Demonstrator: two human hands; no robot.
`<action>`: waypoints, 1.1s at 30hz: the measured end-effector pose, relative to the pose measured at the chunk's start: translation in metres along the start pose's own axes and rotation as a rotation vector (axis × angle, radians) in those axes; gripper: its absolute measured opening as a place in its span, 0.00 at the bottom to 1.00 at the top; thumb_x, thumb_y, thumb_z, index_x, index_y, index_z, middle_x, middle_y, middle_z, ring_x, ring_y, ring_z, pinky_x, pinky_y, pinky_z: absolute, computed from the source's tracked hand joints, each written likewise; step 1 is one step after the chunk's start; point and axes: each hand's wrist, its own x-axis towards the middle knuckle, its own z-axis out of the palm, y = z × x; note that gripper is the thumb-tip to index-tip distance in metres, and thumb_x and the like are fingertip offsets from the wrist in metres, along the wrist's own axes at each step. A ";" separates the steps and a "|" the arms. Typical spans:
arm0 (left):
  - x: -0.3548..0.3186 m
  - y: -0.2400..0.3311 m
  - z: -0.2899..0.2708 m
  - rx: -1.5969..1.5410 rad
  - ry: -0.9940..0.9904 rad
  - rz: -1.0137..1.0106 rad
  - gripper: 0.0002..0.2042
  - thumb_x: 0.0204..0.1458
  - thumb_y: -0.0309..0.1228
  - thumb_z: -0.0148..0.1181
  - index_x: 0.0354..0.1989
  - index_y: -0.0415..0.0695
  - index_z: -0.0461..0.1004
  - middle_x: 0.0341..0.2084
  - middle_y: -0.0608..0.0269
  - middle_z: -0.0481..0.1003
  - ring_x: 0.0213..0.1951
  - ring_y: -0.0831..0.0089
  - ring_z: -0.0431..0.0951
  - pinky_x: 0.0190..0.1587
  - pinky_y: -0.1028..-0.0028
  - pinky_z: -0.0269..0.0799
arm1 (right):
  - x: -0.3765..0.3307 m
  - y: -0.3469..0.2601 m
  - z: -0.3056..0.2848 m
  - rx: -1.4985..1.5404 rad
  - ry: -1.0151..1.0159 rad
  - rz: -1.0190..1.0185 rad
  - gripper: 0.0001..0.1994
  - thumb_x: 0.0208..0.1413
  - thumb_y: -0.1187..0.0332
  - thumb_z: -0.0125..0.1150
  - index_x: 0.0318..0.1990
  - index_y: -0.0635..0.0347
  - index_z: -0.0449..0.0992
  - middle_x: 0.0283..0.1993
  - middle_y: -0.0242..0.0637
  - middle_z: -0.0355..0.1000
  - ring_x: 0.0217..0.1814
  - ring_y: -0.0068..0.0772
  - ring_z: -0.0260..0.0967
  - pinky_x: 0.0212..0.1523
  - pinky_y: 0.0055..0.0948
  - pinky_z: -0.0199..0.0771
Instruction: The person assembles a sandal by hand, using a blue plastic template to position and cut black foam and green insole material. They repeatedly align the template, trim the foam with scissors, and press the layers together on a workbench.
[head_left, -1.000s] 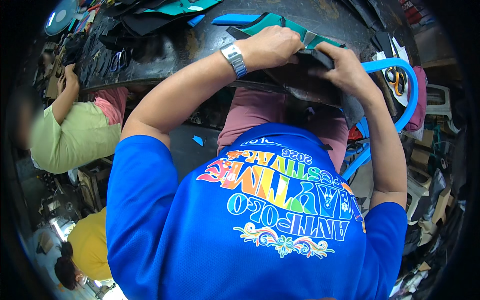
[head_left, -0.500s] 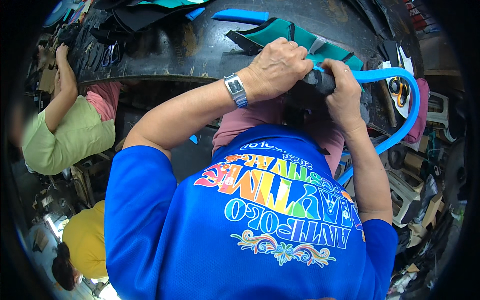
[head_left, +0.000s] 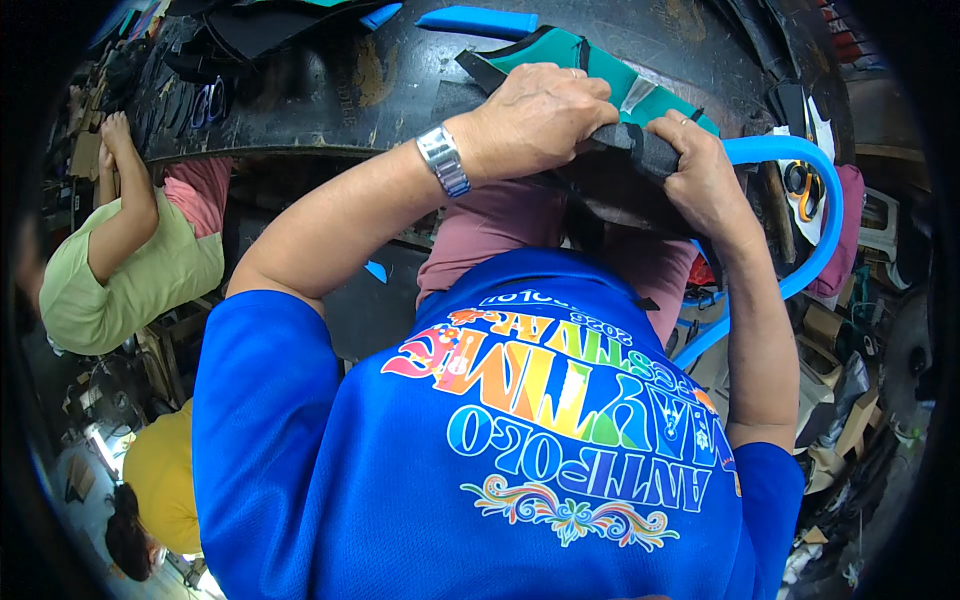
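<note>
A panel with a teal face (head_left: 560, 48) and a black folded edge (head_left: 632, 142) hangs over the table's near edge, in both my hands. My left hand (head_left: 535, 115), below a silver watch, is closed round its edge on the left. Farther right, my right hand (head_left: 700, 175) pinches the same edge, fingertips on top. Between the hands a short stretch of the dark edge shows. A long blue foam strip (head_left: 832, 205) comes from behind my right hand, loops out to the right and runs back under my forearm. Its end near the panel is hidden.
The dark worktable (head_left: 330, 95) holds flat blue foam pieces (head_left: 475, 21) and black panels (head_left: 265, 30). Orange-handled scissors (head_left: 800, 185) lie at right, beside a maroon cushion-like item (head_left: 848, 225). A person in light green (head_left: 130, 260) works at left; another in yellow (head_left: 165, 475) is lower left.
My hands have moved apart, the left one shifting a little left and up. More of the black edge shows between them. The blue strip no longer shows between my fingers.
</note>
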 end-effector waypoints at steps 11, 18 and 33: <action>0.022 -0.004 -0.009 -0.086 -0.247 -0.141 0.12 0.57 0.41 0.63 0.38 0.44 0.80 0.33 0.57 0.77 0.40 0.54 0.80 0.42 0.57 0.73 | 0.022 -0.001 -0.021 0.123 -0.305 0.184 0.22 0.52 0.78 0.65 0.57 0.62 0.78 0.42 0.56 0.80 0.44 0.43 0.79 0.49 0.39 0.75; 0.012 0.012 -0.001 0.027 -0.099 -0.282 0.15 0.53 0.44 0.68 0.41 0.47 0.81 0.32 0.52 0.81 0.36 0.52 0.82 0.39 0.57 0.77 | 0.021 0.001 -0.016 0.019 -0.178 0.144 0.16 0.54 0.75 0.64 0.51 0.65 0.80 0.37 0.55 0.79 0.38 0.45 0.77 0.47 0.38 0.76; 0.032 -0.004 -0.014 -0.129 -0.128 -0.304 0.22 0.42 0.40 0.74 0.46 0.45 0.82 0.34 0.45 0.83 0.40 0.50 0.84 0.44 0.56 0.80 | 0.034 0.003 -0.019 -0.008 -0.129 0.191 0.21 0.44 0.70 0.74 0.49 0.64 0.83 0.33 0.51 0.81 0.35 0.39 0.82 0.44 0.37 0.80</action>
